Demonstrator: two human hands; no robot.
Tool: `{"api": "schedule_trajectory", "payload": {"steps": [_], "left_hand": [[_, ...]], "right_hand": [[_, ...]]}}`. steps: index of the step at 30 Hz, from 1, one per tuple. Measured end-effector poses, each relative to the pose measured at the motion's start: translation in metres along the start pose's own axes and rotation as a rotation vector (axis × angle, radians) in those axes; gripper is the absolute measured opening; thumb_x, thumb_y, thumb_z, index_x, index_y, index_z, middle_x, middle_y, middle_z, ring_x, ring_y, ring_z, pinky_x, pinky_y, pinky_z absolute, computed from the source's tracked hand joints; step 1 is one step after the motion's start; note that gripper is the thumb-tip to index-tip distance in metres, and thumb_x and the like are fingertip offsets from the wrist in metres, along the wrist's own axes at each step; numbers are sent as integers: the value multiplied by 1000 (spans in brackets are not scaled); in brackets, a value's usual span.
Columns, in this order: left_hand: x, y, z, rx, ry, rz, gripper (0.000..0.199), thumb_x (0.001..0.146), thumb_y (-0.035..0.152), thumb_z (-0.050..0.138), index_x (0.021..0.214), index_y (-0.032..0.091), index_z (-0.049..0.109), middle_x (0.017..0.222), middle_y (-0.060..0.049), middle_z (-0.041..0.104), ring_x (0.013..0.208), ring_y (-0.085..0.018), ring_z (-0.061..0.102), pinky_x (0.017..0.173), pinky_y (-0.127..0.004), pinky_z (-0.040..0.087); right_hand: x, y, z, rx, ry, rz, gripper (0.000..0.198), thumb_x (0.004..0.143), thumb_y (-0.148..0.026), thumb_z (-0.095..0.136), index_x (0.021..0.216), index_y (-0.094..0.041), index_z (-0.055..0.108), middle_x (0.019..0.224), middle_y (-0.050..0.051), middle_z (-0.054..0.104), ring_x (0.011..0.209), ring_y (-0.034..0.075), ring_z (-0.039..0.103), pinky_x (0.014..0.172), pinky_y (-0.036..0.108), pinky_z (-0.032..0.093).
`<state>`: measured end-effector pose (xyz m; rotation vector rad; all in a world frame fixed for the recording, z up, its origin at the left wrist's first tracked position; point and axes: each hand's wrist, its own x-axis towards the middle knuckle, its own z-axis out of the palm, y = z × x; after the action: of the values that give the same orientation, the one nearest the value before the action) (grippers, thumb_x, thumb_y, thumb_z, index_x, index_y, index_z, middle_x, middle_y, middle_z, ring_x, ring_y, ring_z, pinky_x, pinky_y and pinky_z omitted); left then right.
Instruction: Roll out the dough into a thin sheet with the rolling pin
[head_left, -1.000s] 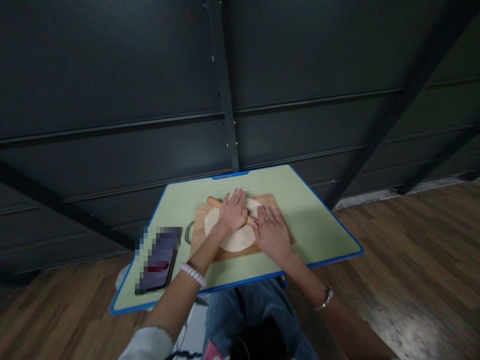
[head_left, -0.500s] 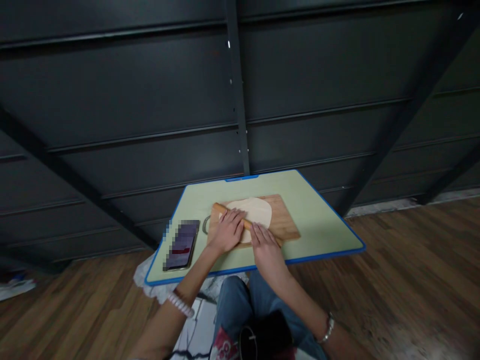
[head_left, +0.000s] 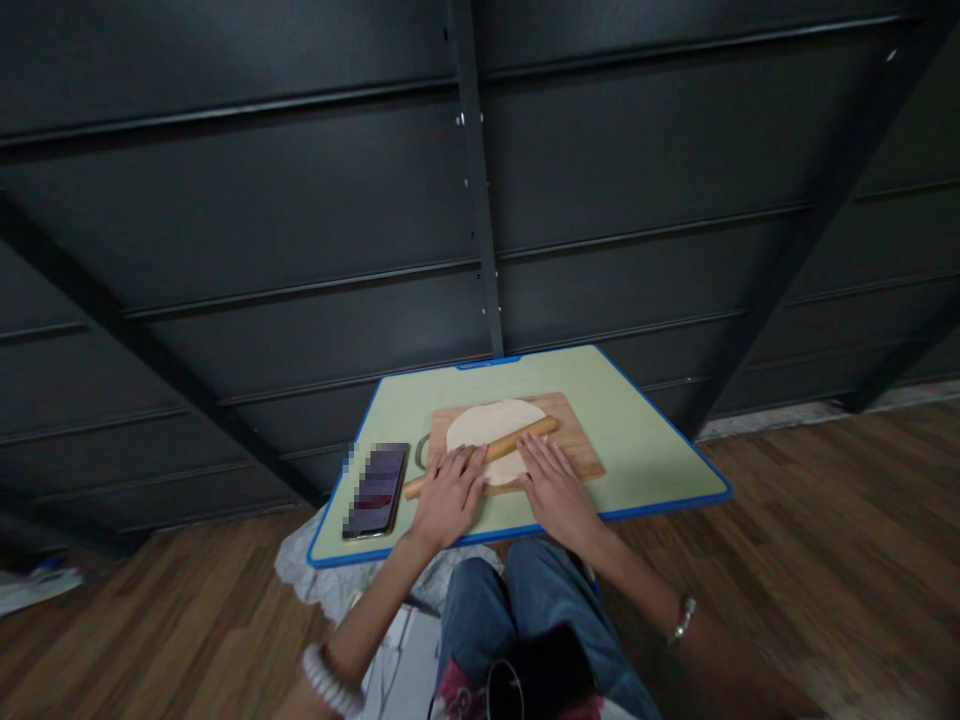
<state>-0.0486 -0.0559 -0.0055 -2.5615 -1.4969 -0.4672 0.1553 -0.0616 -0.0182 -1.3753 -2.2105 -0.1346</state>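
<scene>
A pale, thin round of dough (head_left: 491,420) lies on a wooden cutting board (head_left: 576,440) with a metal handle at its left. Across the near part of the dough a wooden rolling pin (head_left: 517,438) rests at a slant, its right end farther from me. My left hand (head_left: 448,500) lies over the pin's left part, fingers stretched out and palm down. Farther right, my right hand (head_left: 556,490) has its extended fingertips against the pin. Neither hand wraps around it. Some dough is hidden beneath the pin and hands.
The board lies on a pale green, blue-edged small table (head_left: 645,450). A phone (head_left: 377,492), partly pixelated, lies left of the board. Behind the table rises a dark panelled wall (head_left: 337,200). My knees (head_left: 480,610) are close below the near edge; wooden floor (head_left: 810,540) surrounds.
The rolling pin has turned: its right end has swung away from me and its left end toward me. Both hands have moved with it, the right one outward. The view has shifted slightly.
</scene>
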Motion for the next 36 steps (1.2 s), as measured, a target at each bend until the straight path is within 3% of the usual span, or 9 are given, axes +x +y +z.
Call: {"api": "schedule_trajectory", "payload": {"steps": [5, 11, 17, 20, 27, 36], "left_hand": [[20, 1, 3, 29, -77, 0, 47, 97, 37, 20, 141, 23, 31, 143, -2, 41, 134, -19, 31, 112, -49, 15], [39, 0, 5, 76, -103, -20, 52, 96, 42, 21, 143, 21, 28, 145, -4, 36, 134, -21, 30, 110, -42, 23], [67, -22, 11, 115, -119, -128, 54, 96, 44, 18, 138, 18, 38, 144, -6, 38, 135, -20, 30, 111, -40, 22], [83, -39, 17, 115, -154, -179, 56, 95, 45, 15, 137, 18, 40, 144, -7, 38, 135, -22, 28, 110, -43, 22], [114, -75, 30, 76, -202, -350, 65, 93, 52, 9, 138, 15, 38, 147, -7, 32, 138, -21, 22, 111, -47, 20], [128, -91, 32, 80, -132, -401, 60, 95, 46, 11, 133, 14, 44, 144, -10, 37, 136, -21, 28, 110, -47, 21]], "right_hand": [[24, 23, -6, -3, 19, -74, 46, 95, -22, 25, 134, -4, 42, 139, 16, 43, 132, 20, 33, 111, 40, 26], [47, 57, 14, -13, -109, -218, 56, 96, -36, 25, 139, -1, 32, 147, 19, 29, 138, 23, 20, 112, 44, 22], [99, 82, 36, 78, -310, -182, 62, 96, -45, 10, 142, -10, 29, 149, 11, 27, 139, 18, 17, 113, 39, 16], [130, 86, 47, 116, -444, -133, 64, 95, -44, 6, 143, -8, 28, 150, 10, 24, 139, 16, 17, 114, 35, 13], [188, 79, 69, 71, -579, -82, 71, 92, -54, 8, 143, -10, 30, 150, 8, 26, 139, 18, 16, 114, 36, 8], [212, 77, 81, 103, -586, -50, 72, 91, -57, 7, 143, -13, 28, 150, 6, 24, 139, 19, 17, 113, 41, 10]]}}
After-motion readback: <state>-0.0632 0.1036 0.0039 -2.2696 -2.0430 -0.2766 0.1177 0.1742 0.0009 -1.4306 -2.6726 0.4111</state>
